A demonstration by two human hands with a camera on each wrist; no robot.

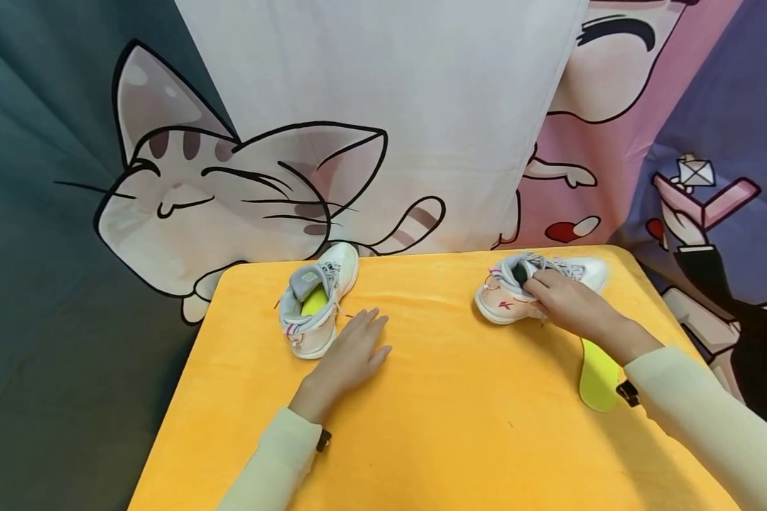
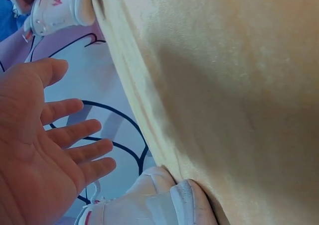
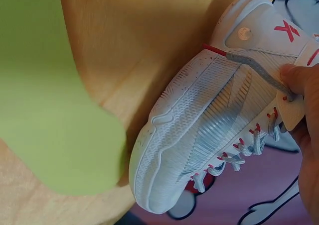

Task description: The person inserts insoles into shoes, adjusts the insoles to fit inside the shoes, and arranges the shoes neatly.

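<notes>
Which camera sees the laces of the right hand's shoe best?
Right wrist: the laces look biggest. The head view shows them small, partly behind the right hand; the left wrist shows the shoe from its heel end, no clear laces.

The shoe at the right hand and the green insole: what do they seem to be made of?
The shoe: probably matte synthetic mesh, from its ribbed, textured side, with a rubber or foam sole, pale and moulded. The insole: perhaps foam, since it looks flat, matte and evenly coloured; a fabric facing cannot be excluded.
</notes>
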